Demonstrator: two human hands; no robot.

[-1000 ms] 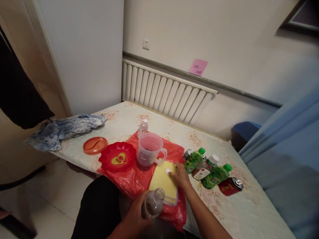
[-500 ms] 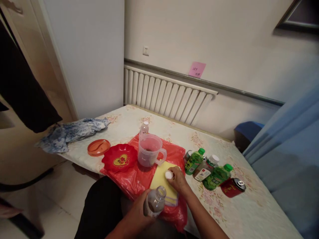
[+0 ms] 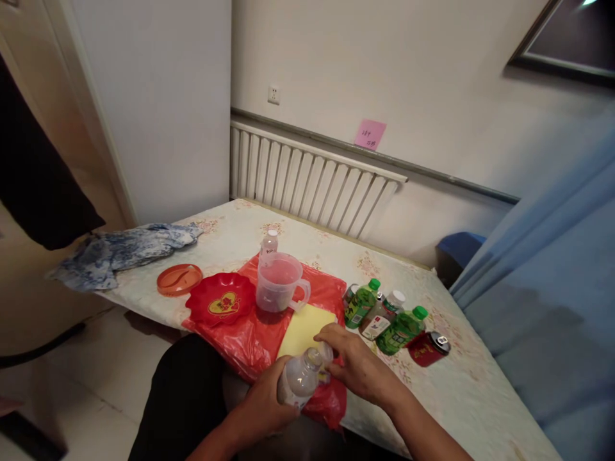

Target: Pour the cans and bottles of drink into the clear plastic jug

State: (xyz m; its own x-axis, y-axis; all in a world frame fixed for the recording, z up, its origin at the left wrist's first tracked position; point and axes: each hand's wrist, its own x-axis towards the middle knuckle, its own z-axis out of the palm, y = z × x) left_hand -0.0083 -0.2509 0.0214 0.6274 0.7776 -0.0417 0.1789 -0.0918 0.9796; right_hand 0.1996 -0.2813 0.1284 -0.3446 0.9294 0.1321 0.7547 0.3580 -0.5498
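My left hand (image 3: pixel 269 397) is wrapped round a clear plastic bottle (image 3: pixel 298 379), tilted a little, its mouth uncovered. Close beside that mouth, my right hand (image 3: pixel 355 362) pinches a white bottle cap (image 3: pixel 325 352), partly hidden by the fingers. Under both hands lies a yellow cloth (image 3: pixel 305 328) on a red plastic bag (image 3: pixel 245 349). A translucent pink measuring jug (image 3: pixel 278 282) with some liquid in it stands just beyond the cloth. Left of the jug is a red scalloped plate (image 3: pixel 221 299). Behind it stands a small capped bottle (image 3: pixel 269 243).
To the right stand green-capped bottles (image 3: pixel 362 304), a white-capped bottle (image 3: pixel 379 320) and a dark red can (image 3: pixel 429 349). An orange round lid (image 3: pixel 179 280) and a blue-white cloth (image 3: pixel 125 253) lie left on the flowered tablecloth (image 3: pixel 480 390). A radiator (image 3: pixel 312 182) runs behind.
My right hand has brought the cap down and toward me, beside the bottle's mouth. The bottle in my left hand has barely moved. The whole view has shifted slightly.
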